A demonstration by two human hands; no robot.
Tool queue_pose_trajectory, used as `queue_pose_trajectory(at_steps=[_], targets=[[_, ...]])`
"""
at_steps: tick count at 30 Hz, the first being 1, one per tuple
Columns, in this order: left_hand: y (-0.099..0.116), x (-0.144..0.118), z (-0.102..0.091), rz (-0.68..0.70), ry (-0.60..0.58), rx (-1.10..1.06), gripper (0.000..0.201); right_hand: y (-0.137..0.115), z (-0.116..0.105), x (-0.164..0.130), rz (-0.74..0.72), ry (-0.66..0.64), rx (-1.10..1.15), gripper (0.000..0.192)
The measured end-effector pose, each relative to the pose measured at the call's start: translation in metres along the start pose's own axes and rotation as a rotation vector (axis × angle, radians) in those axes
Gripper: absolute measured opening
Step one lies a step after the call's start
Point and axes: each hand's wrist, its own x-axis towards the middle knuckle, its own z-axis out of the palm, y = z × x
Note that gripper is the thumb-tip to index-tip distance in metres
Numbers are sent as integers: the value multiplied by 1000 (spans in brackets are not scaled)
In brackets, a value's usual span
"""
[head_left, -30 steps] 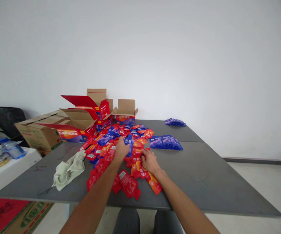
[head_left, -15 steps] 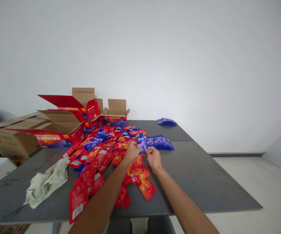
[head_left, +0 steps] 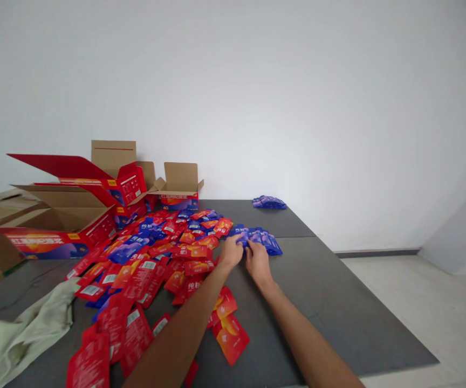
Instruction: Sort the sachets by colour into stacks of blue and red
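Both hands meet at the near-left end of a row of blue sachets (head_left: pixel 262 240). The left hand (head_left: pixel 232 252) pinches one blue sachet (head_left: pixel 240 233); the right hand (head_left: pixel 258 260) rests on the row, its grip unclear. Red sachets (head_left: pixel 148 269) spread to the left on the grey table (head_left: pixel 338 312).

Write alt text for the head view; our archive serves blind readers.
Both bare hands, left hand and right hand, rest on a row of blue sachets on a grey table. A heap of red and blue sachets, open cartons and a pale cloth lie to the left.
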Motion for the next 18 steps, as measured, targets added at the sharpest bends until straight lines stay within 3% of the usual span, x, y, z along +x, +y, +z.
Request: queue_pose_trajectory(at_steps=[3,5,13,18], targets=[[3,6,4,145,-19,156,40,11,2,10,-45,-4,-22,42],[2,9,7,168,-40,233,41,18,5,16,-64,-14,-43,43],[-7,3,20,87,-66,424,44,26,10,16,-56,-45,-183,40],[-8,-4,22,42,-37,498,47,17,6,9,48,-42,-248,31]])
